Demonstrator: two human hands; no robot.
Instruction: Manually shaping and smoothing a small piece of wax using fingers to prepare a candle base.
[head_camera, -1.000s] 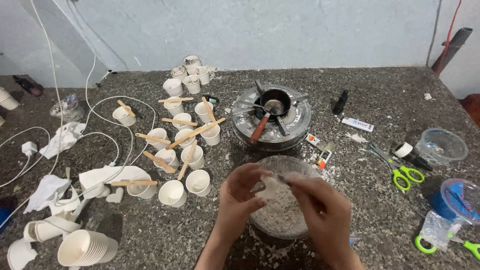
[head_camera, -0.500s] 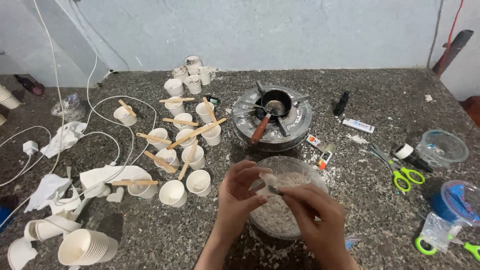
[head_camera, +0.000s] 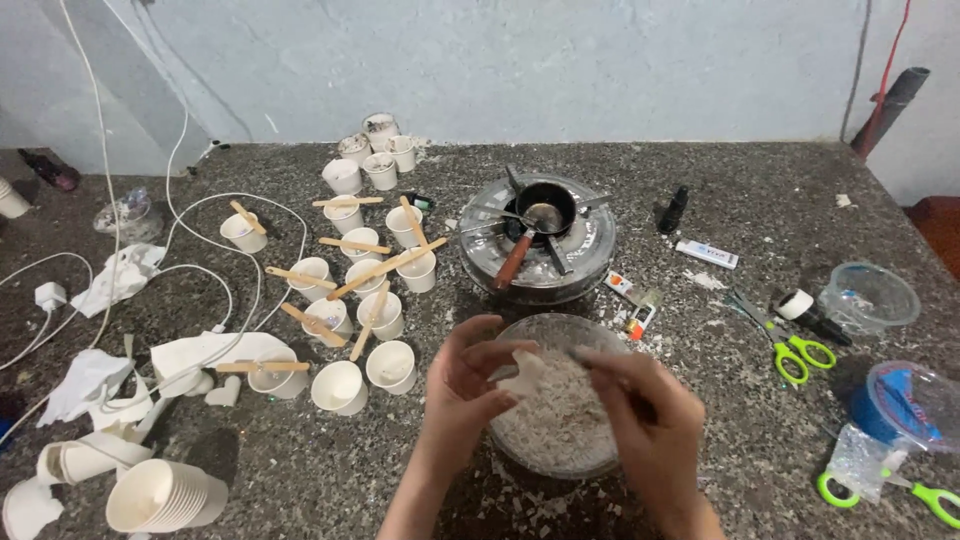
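A clear glass bowl full of white flakes sits on the speckled floor in front of me. Both hands hover over it. My left hand pinches a pale, flat chunk between thumb and fingers. My right hand is at the bowl's right side, its fingers curled and pointing toward the chunk; whether they touch it I cannot tell. Just beyond the bowl stands a round metal stove with a small dark pot and a reddish handle.
Several small white cups with wooden sticks stand at the left, with a stack of cups, white cables and torn paper. At the right lie green scissors, tape, a clear bowl and a blue container.
Both hands stay over the bowl. My left hand has come forward with the pale chunk now showing between its fingers, and my right hand has shifted slightly to the right.
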